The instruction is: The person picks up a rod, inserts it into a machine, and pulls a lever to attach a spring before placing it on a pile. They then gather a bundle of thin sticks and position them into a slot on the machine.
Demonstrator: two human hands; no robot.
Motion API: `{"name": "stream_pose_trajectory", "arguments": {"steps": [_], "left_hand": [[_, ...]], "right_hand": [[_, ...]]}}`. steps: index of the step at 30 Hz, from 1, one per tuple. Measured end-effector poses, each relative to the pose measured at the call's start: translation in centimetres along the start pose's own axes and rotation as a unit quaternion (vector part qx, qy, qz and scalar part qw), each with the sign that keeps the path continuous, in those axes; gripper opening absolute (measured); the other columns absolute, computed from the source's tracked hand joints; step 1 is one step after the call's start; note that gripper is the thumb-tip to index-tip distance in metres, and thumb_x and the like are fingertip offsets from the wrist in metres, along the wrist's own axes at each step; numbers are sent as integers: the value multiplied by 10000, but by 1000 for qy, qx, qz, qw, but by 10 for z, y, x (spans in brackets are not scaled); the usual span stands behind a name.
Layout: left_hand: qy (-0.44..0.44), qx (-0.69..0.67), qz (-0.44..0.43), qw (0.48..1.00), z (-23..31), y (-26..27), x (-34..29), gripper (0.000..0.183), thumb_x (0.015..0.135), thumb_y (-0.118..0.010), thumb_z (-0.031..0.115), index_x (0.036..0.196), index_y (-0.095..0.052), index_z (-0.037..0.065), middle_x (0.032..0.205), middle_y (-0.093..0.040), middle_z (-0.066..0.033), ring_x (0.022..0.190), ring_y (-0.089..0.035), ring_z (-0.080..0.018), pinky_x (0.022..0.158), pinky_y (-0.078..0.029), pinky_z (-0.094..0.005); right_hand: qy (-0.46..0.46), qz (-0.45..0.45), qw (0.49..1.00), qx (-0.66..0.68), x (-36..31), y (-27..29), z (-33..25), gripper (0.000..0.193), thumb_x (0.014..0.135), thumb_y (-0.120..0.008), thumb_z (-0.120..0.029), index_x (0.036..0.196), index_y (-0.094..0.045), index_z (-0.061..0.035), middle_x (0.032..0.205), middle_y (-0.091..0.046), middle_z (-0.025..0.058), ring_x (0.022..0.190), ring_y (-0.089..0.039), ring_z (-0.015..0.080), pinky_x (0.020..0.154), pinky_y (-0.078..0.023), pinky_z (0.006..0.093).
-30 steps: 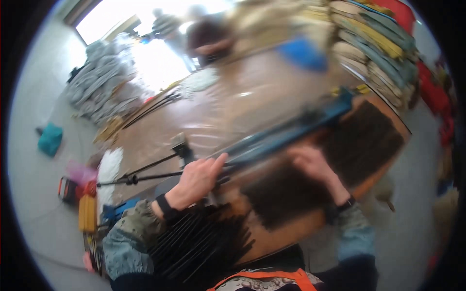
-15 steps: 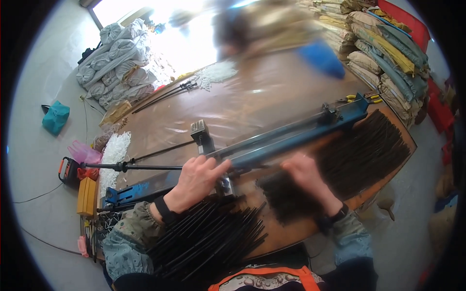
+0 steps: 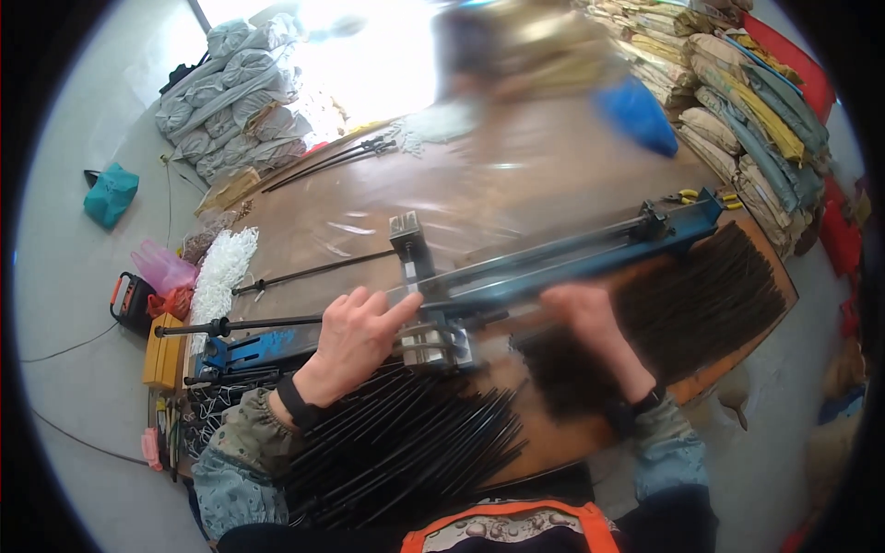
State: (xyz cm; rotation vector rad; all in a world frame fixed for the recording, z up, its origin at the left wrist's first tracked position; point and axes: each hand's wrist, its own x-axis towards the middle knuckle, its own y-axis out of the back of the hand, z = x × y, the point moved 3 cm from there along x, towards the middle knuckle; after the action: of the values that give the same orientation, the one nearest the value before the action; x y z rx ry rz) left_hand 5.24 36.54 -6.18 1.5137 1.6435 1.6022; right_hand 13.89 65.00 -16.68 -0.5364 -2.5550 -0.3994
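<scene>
A long blue metal jig lies across a brown table, with an upright metal block near its middle. My left hand rests on the jig beside the block, fingers stretched toward a thin black rod that runs out to the left. My right hand is blurred and presses on the jig's rail, above a heap of black rods. Whether it grips a rod I cannot tell. Another pile of black rods lies in front of me.
A blurred person stands at the table's far side. Stacked sacks fill the far left and right. A blue bag, white cord, a yellow tool box and a teal bag lie around.
The view has tilted and drawn closer. My left hand has stayed by the metal block, its fingers now stretched. My right hand has moved slightly along the rail.
</scene>
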Motion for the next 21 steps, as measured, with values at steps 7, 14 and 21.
{"name": "stream_pose_trajectory", "arguments": {"steps": [7,14,21], "left_hand": [[30,-52,-51,997,-4,4,-15,390,809,-578,56,1178,-608,178,710,-566,-43,673,-587,-249,571,-485,-386],[45,-82,-99,991,-4,13,-16,257,818,-567,68,1066,-557,137,716,-584,-68,671,-626,-279,551,-496,-400],[19,-94,-149,984,13,13,-18,261,848,-578,99,1106,-590,132,717,-566,-84,662,-607,-289,552,-491,-407]], "right_hand": [[141,20,985,-96,9,-17,-27,138,886,-693,-165,879,-707,-28,698,-629,48,657,-536,187,648,-458,311],[-65,-68,996,-2,-6,-22,7,91,834,-724,-128,891,-711,-58,718,-613,34,735,-552,192,699,-450,316],[236,0,966,-104,-2,-32,-40,209,797,-752,-155,992,-716,-87,699,-576,26,696,-551,204,654,-448,340]]}}
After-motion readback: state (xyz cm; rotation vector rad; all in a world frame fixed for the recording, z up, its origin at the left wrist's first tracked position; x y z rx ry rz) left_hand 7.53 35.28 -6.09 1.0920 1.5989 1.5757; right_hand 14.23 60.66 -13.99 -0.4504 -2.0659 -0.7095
